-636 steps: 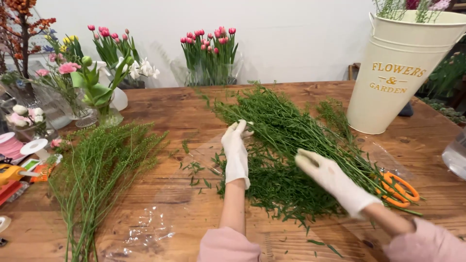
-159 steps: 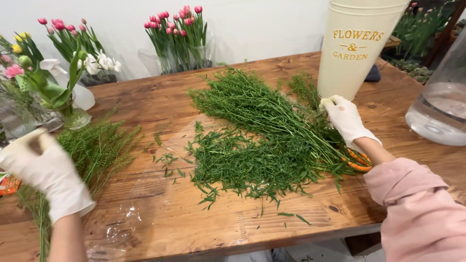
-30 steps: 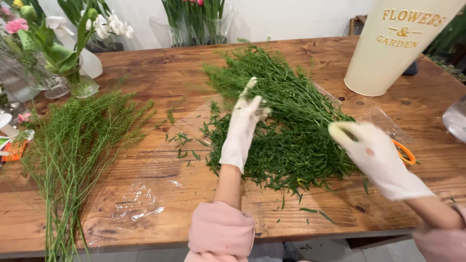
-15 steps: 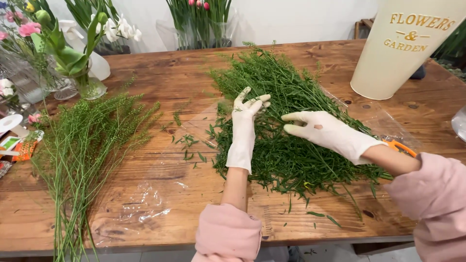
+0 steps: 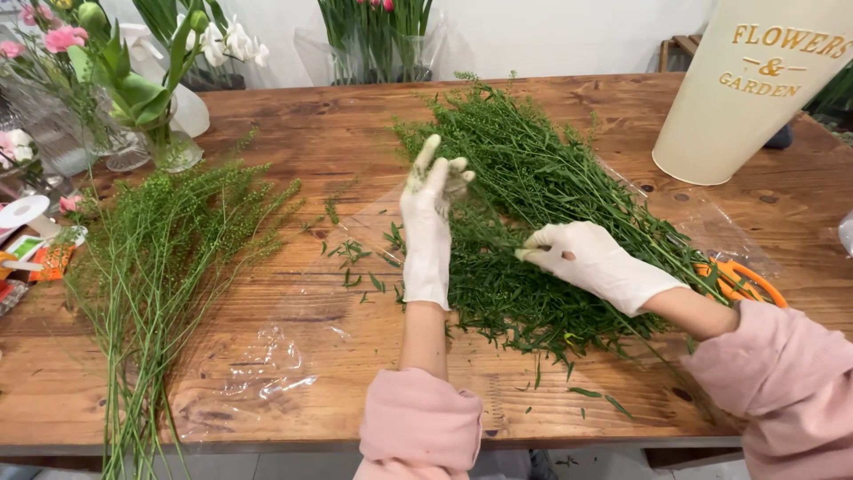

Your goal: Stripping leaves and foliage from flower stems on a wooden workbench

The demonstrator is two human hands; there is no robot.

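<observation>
The leafy green bunch (image 5: 542, 222) lies spread across the middle of the wooden surface (image 5: 293, 133), stems fanning from about 5 o'clock up toward 12 o'clock, on a sheet of clear wrap (image 5: 293, 356). Going left to right: at 9 o'clock you have one looser pile of thin, wispy green stems (image 5: 169, 258), with a glass vase of mixed flowers (image 5: 155, 116) behind it at 10 o'clock. Your left hand (image 5: 428, 222), gloved in white, rests at the left edge of the leafy bunch, fingers spread and open, holding nothing. Your right hand (image 5: 595, 262), also gloved, lies on top of the bunch just right of centre, fingers curled and pinching a stem or two, as far as I can tell. One pair of orange-handled scissors (image 5: 742, 280) sits partly under the greenery at 3 o'clock, and one tall cream bucket (image 5: 742, 89) stands at 1 o'clock.

You look to be sorting the bunch, picking single stems out. I judge the next move calls for your left hand to hold the mass down while the right draws its stem free without tangling
</observation>
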